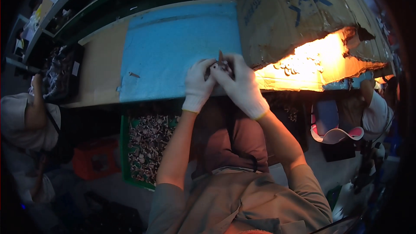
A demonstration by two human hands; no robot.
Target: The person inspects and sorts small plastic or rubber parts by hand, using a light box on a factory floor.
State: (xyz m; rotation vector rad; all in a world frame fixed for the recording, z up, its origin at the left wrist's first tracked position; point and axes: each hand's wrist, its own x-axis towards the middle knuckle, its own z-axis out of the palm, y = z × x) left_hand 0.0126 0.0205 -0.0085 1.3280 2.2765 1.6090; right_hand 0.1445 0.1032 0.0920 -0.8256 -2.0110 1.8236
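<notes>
My left hand (199, 82) and my right hand (239, 84), both in white knit gloves with yellowish cuffs, meet at the front edge of the blue work surface (173, 47). Between them is a small brownish metal part (220, 57) with a narrow end pointing up and away from me. The fingers of both hands are closed around it, so its lower portion is hidden and its exact kind is unclear. A small, thin brownish piece (134, 75) lies by itself on the left of the blue sheet.
At right stands a torn cardboard box (286, 21), brightly lit inside, with small dark parts (299, 65) in the glow. Below the table is a green crate (125, 147) full of small metal parts. An orange-red crate (95, 158) sits farther left. People (30, 121) work at both sides.
</notes>
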